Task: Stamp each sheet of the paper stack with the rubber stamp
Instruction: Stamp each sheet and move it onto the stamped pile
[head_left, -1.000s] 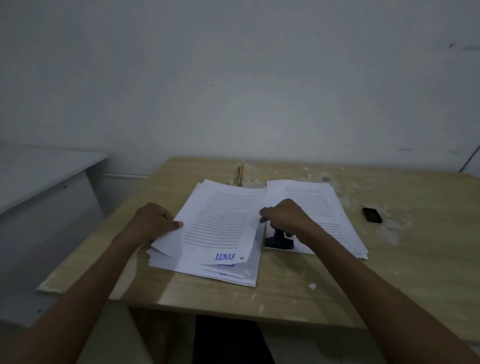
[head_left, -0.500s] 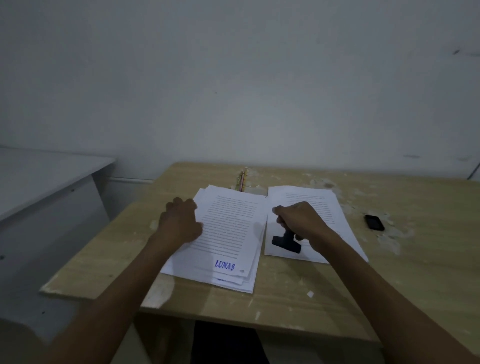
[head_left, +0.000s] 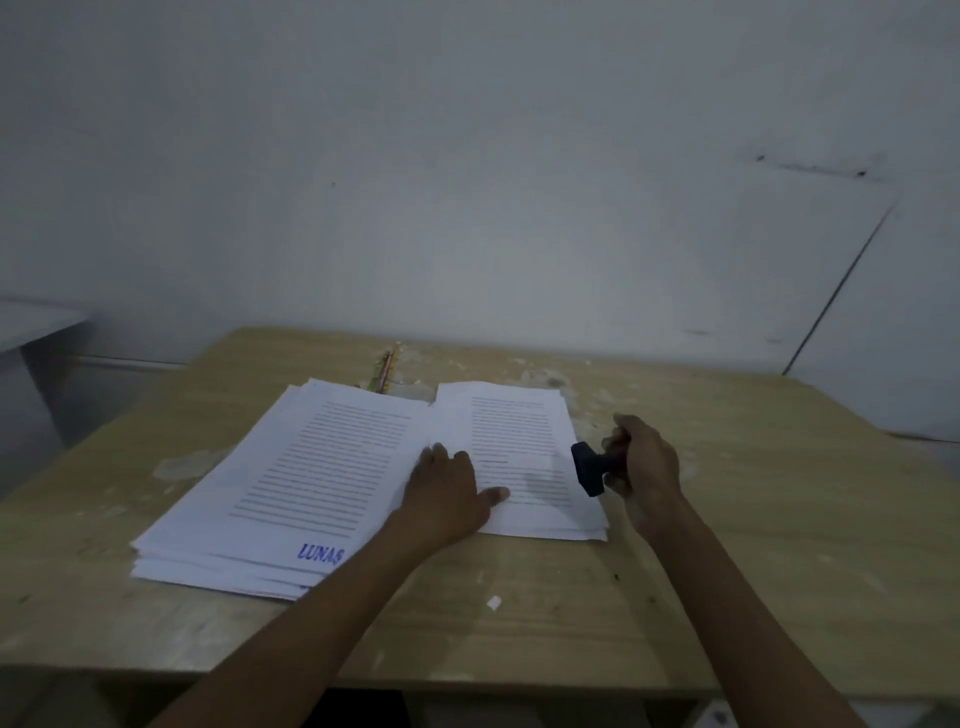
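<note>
Two piles of printed white sheets lie side by side on the wooden table. The left pile shows a blue "LUNAS" stamp mark at its near edge. No mark is visible on the top sheet of the right pile. My left hand rests flat, fingers straight, on the near left part of the right pile. My right hand grips the handle of the black rubber stamp, held tilted in the air over the right pile's right edge, its base turned leftward.
A pencil-like stick lies at the back of the table behind the piles. A small white paper scrap sits near the front edge. A grey-white desk stands to the left. A pale wall rises right behind the table.
My left hand moved from the left pile across to the right pile. My right hand lifted the stamp off the right pile and carried it to the right, tilting it.
</note>
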